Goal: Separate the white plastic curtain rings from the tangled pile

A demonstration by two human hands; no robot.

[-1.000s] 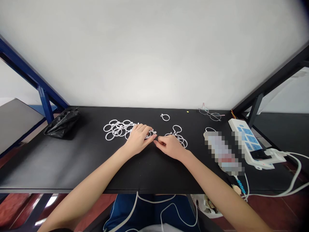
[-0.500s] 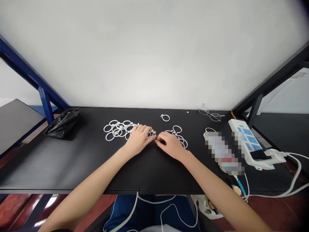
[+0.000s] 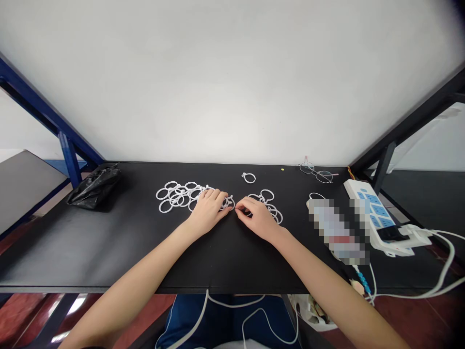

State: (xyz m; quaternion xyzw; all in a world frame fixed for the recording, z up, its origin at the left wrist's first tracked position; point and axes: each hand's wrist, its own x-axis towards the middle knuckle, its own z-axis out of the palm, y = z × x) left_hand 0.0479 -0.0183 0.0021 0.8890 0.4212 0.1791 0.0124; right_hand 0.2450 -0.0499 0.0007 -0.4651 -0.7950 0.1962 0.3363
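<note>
My left hand (image 3: 209,209) lies over the right end of a spread of white plastic rings (image 3: 166,206) with small knobs. Its fingers are curled down, and thumb and fingertips close around a white ring (image 3: 233,199) that shows at their tips. Close by, my right hand (image 3: 257,216) has thumb and fingers pinched together at that ring's right edge; whatever is between them is hidden. Partly behind the right hand lies a smaller cluster of white rings (image 3: 268,195). One single white ring (image 3: 249,182) rests apart, farther back.
On the black table (image 3: 145,257), a black plastic bag (image 3: 95,186) lies left. Glasses (image 3: 324,176), a blurred-out phone (image 3: 336,232) and a white power strip (image 3: 378,213) with cables are at right. A white wall (image 3: 225,87) stands behind; a white cable (image 3: 198,320) hangs over my lap.
My right fingertips have shifted slightly up and right. The left hand has barely moved, and more of the ring at its fingertips shows now.
</note>
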